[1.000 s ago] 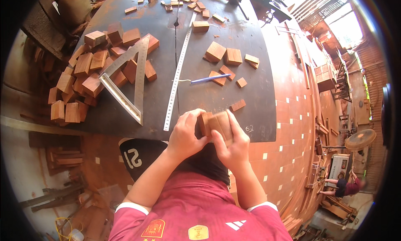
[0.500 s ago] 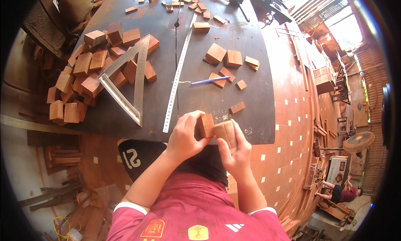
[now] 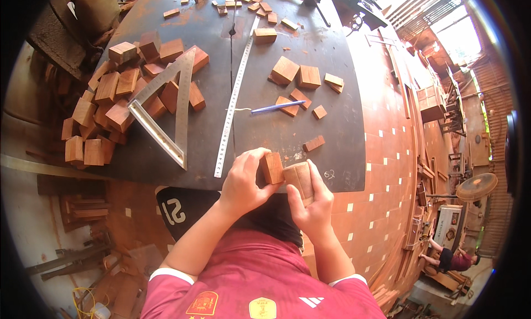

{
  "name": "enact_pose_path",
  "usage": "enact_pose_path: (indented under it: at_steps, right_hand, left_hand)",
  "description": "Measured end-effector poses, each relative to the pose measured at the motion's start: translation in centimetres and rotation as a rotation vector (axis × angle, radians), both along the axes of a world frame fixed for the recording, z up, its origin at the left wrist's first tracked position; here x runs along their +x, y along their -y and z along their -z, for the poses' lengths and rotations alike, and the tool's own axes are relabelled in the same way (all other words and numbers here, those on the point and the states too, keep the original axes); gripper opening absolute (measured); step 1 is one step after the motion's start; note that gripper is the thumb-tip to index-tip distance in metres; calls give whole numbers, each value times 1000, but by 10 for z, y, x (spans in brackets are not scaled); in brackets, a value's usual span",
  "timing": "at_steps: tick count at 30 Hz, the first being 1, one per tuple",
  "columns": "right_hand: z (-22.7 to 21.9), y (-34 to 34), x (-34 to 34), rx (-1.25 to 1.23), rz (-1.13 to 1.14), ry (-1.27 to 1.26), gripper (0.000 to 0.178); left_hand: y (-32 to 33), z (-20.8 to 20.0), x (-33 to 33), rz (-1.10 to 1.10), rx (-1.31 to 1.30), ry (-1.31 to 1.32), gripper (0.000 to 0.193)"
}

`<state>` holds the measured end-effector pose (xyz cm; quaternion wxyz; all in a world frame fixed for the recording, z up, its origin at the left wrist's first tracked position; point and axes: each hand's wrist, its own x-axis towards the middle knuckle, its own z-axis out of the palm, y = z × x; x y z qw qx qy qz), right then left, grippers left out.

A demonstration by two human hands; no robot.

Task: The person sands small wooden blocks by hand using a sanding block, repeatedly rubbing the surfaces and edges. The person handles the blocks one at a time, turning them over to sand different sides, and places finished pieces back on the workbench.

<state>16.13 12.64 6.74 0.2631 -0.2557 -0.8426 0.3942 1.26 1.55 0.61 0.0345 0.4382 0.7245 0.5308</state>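
Two at once: gripping a reddish block in the left hand and a paler wooden piece in the right hand, close together, with a blue pen beyond on the desk.

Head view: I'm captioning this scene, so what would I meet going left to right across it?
Pile of wooden blocks → white ruler → held reddish block → held paler wooden piece → round fan.

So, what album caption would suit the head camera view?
Left hand holding a reddish wooden block, right hand a paler wooden piece, at the edge of a dark table.
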Motion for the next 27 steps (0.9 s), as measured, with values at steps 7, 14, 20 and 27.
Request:
enact_pose_path:
  at_steps: [7, 14, 20, 27]
  right_hand:
    - [7, -12, -35, 64, 33, -44, 69]
    - [3, -1, -1, 64, 22, 23, 68]
    - [15, -13, -31, 71, 35, 31, 68]
    - [6, -2, -4, 97, 30, -9, 69]
  left_hand:
    - [-1, -1, 0, -5, -14, 20, 76]
    - [-2, -1, 1, -11, 5, 1, 75]
    - [0, -1, 0, -22, -10, 10, 74]
    - [-1, -1, 1, -27, -4, 10, 73]
